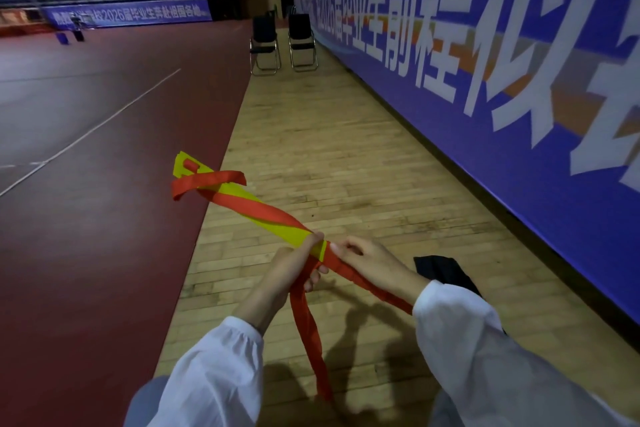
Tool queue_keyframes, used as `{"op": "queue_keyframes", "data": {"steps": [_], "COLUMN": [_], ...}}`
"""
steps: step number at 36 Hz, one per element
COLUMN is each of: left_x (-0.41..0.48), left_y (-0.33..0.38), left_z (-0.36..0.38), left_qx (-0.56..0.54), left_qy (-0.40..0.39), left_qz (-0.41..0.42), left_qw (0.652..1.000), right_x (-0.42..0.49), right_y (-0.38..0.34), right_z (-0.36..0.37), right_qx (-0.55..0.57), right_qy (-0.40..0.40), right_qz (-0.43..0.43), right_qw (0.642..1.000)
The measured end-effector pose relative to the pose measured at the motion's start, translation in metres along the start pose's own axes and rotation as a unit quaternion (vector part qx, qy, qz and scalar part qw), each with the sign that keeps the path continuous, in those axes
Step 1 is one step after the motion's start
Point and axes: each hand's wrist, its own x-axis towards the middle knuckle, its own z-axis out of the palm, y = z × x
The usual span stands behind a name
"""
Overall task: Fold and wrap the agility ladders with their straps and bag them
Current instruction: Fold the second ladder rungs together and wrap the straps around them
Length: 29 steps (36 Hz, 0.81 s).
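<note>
A folded bundle of yellow ladder rungs (239, 199) points up and to the left, held in the air over the floor. A red strap (273, 213) winds around it in a spiral, with a loose loop near the far tip. My left hand (291, 270) grips the near end of the bundle. My right hand (374, 265) pinches the strap just beside it. One strap tail (311, 340) hangs down from my left hand, and another runs under my right wrist. A black bag (446, 270) lies on the floor behind my right forearm, partly hidden.
I stand on a wooden floor strip (329, 135) beside a dark red court (86, 218). A long blue banner wall (519, 80) runs along the right. Two black folding chairs (284, 42) stand ahead by the wall.
</note>
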Motion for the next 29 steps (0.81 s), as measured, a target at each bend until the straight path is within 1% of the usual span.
{"op": "queue_keyframes", "data": {"steps": [2,4,6,8,14,17,23,29], "left_x": [-0.002,-0.002,-0.002,-0.002,0.001,-0.001,-0.003,-0.004], "left_y": [0.0,0.0,0.0,0.001,0.0,0.0,-0.002,-0.003], "left_z": [0.001,0.002,0.001,0.0,-0.006,-0.007,-0.009,-0.008], "left_qx": [0.024,0.042,0.052,0.055,0.052,0.04,0.049,0.049], "left_qy": [-0.002,-0.003,-0.009,-0.024,-0.088,-0.106,-0.1,-0.077], "left_qz": [0.008,0.012,0.011,0.004,-0.024,-0.034,-0.039,-0.04], "left_qw": [1.0,0.999,0.999,0.998,0.994,0.993,0.993,0.995], "right_x": [0.0,0.001,0.003,0.004,0.001,0.002,0.002,0.007], "right_y": [-0.001,0.0,0.003,0.006,0.013,0.018,0.023,0.032], "right_z": [-0.002,-0.002,-0.003,-0.005,-0.006,-0.005,-0.006,-0.006], "right_qx": [0.021,0.062,0.079,0.085,0.118,0.111,0.089,0.071], "right_qy": [-0.064,-0.106,-0.126,-0.133,-0.109,-0.088,-0.056,-0.023], "right_qz": [0.041,0.089,0.102,0.096,0.068,0.059,0.048,0.043], "right_qw": [0.997,0.988,0.984,0.983,0.985,0.988,0.993,0.996]}}
